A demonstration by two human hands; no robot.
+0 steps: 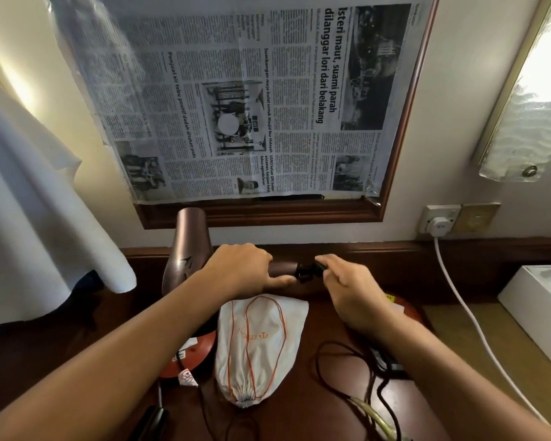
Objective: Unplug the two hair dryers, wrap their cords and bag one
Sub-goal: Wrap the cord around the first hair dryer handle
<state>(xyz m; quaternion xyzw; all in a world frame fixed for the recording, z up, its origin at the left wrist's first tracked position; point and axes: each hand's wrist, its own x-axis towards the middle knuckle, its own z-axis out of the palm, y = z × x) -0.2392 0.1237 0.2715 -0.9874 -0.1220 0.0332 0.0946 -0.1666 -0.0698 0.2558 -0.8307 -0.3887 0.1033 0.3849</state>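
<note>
Gripping the handle of the brown hair dryer (pixel 188 246) with the left hand (pixel 239 268), fingers curled round it, thumb stretched along the handle toward its end. Pinching the black cord (pixel 306 272) right at that handle end with the right hand (pixel 347 288), fingers curled on it. Held up over the dark wooden table (pixel 299 409), barrel pointing up toward the wall. Lying flat just below the hands, a white drawstring bag (pixel 261 348) with orange strings, its gathered mouth nearest the camera. Poking out from under the bag's left side, a red round thing (pixel 188 354) with a label, hard to name. Trailing in loose loops across the table on the right, more black cord (pixel 363 370). Sitting in a wall socket (pixel 442 214) on the right, a white plug (pixel 439 226), with its white cable (pixel 468 316) running down past a white box (pixel 538 300). Taped over the framed mirror (pixel 268 214) above, a sheet of newspaper (pixel 236 100). Hanging on the left, a white cloth (pixel 39 218).
</note>
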